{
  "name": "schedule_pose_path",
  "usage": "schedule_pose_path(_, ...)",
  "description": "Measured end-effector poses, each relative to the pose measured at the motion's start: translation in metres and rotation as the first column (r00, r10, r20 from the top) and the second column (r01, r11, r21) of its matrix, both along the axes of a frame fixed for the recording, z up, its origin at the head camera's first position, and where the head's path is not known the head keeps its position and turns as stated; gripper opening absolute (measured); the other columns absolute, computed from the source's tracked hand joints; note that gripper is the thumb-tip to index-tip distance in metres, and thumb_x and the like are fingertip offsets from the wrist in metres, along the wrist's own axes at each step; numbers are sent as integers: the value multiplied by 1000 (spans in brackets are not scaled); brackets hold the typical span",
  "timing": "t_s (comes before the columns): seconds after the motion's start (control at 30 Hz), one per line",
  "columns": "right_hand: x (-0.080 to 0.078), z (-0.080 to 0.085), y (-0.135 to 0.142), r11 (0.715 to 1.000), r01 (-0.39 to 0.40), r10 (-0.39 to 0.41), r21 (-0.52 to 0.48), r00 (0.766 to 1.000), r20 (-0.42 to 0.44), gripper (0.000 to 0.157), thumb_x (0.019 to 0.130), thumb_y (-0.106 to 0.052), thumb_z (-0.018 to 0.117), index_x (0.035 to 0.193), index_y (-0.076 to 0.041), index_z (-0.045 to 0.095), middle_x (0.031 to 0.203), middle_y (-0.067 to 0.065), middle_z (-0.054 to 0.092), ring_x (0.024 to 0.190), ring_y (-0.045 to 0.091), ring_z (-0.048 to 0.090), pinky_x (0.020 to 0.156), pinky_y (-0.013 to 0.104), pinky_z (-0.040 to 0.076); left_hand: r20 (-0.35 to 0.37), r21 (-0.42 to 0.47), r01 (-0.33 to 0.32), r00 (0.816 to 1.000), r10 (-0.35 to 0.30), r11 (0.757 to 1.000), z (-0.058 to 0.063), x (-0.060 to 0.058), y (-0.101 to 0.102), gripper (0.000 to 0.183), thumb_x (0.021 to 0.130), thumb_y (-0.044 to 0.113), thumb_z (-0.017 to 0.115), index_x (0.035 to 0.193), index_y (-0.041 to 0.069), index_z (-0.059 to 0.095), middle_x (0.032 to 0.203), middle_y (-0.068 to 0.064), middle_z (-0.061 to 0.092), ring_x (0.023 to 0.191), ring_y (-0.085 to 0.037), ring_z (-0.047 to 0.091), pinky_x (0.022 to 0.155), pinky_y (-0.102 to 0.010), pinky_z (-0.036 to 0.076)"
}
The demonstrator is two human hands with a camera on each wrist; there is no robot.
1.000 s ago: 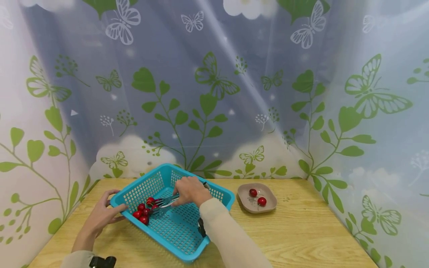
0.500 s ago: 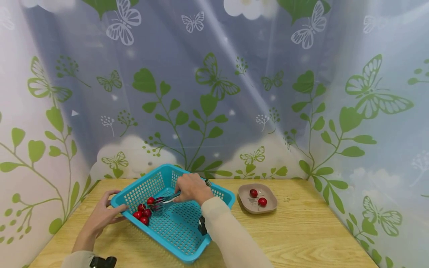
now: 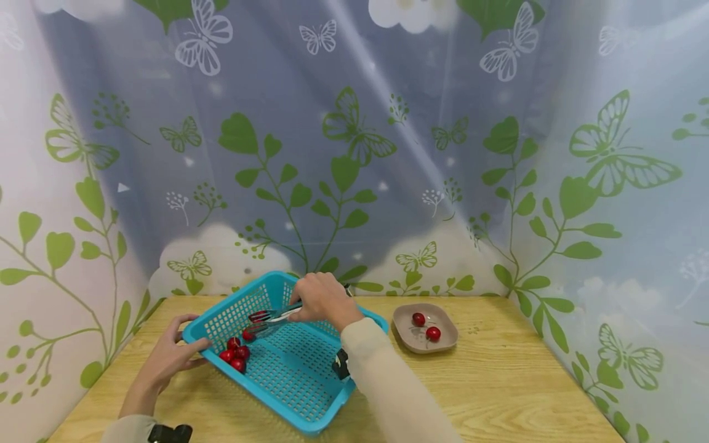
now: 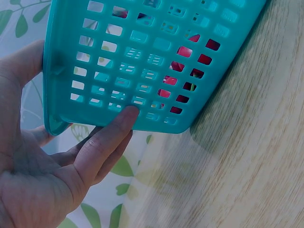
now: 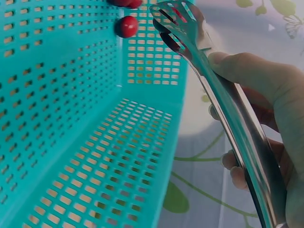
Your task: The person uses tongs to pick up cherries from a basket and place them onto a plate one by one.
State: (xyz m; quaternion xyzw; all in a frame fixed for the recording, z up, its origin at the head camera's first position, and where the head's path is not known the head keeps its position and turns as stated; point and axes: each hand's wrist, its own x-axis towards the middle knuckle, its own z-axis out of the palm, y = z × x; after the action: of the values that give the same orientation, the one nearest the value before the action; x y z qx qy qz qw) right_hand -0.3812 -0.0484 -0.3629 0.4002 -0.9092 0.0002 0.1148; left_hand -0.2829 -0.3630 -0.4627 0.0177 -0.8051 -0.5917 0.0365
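My right hand [image 3: 321,301] grips metal slotted tongs [image 5: 237,128] over the blue perforated basket [image 3: 299,369]. A red cherry [image 3: 258,316] sits between the tongs' heads, showing red through the slots in the right wrist view. Just below the tongs, another cherry [image 3: 248,335] lies on the basket floor. Several more cherries [image 3: 237,354] cluster in the basket's left corner. My left hand [image 3: 172,351] holds that same corner, thumb at the rim and fingers along the outer wall. In the left wrist view, a fingertip [image 4: 130,113] presses the perforated wall, with red fruit visible through its holes.
A shallow beige dish [image 3: 401,332] stands right of the basket, holding two cherries [image 3: 433,333] with stems. Both rest on a light wooden table [image 3: 498,381]. A curtain [image 3: 354,184] printed with leaves and butterflies hangs behind and along the sides.
The tongs have risen with a cherry between their heads, away from the cluster toward the basket's far side. My right hand moved up with them. My left hand and the dish stayed put.
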Motion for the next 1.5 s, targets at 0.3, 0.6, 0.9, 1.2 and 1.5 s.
schedule_pose_path(0.3,9,18,19,999,19,-20,-26,1000,-24,29,89,-53,77,112,-36,80,110,-15,77,68,0,63,48,16,46,9,12,9,1000,-9,1000,0,0,-1,78,99,13,66,157,3,15,132,-30,44,94,-11,69,90,-46,68)
schedule_pose_path(0.6,21,29,34,1000,-16,14,-9,991,-135,30,88,-55,76,113,-38,80,109,-16,77,63,2,61,40,17,35,2,12,10,1000,-10,1000,-1,-1,0,78,99,12,66,157,4,15,132,-30,45,92,-11,70,89,-46,68)
schedule_pose_path(0.9,28,28,56,998,-51,46,-22,976,-213,31,89,-55,75,113,-36,80,118,-12,76,67,7,64,39,17,19,2,6,1,1000,-1,1000,0,-1,0,76,99,11,66,157,3,17,134,-32,44,94,-13,69,89,-47,68)
schedule_pose_path(1.2,31,19,81,988,-122,94,-92,961,-262,31,88,-51,78,110,-31,81,106,-12,76,67,5,64,41,13,27,4,5,0,1000,0,1000,-1,-1,-1,75,99,12,65,156,3,17,134,-32,44,95,-14,69,89,-47,68)
schedule_pose_path(1.5,32,7,108,970,-200,145,-142,934,-326,29,87,-46,80,110,-29,82,98,-11,74,61,3,58,43,10,28,5,4,1,1000,-1,1000,-1,-1,0,77,99,12,65,157,3,16,133,-32,44,94,-13,69,89,-46,68)
